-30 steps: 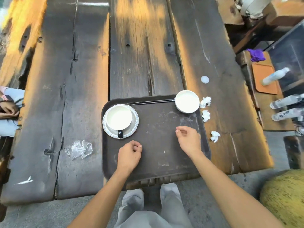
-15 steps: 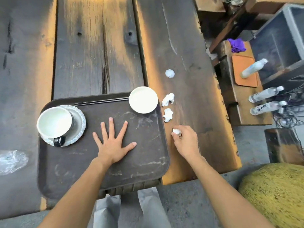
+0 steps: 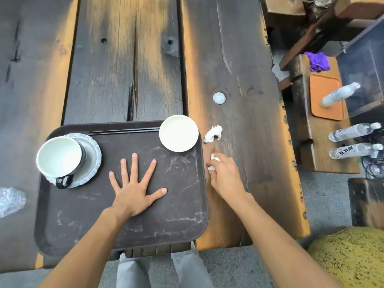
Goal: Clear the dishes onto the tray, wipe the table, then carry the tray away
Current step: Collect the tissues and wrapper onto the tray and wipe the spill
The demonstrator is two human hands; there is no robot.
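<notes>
pressing flat on the middle of the tray [image 3: 166, 215], the left hand [image 3: 135, 190] lies with fingers straight and spread. the right hand [image 3: 225, 176] curls round a crumpled tissue [image 3: 215, 157] on the table [image 3: 239, 59], just beside the tray's right edge. a cup [image 3: 59, 156] on a saucer [image 3: 93, 154] sits at the tray's left edge, a bowl [image 3: 178, 133] at its far right corner.

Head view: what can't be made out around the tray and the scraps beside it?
All in the head view, the only one:
- The tissue wads: the right hand curls over them, so their number is hidden.
- The saucer: the cup covers most of it.
- The plastic wrap: cut off by the left edge.
</notes>
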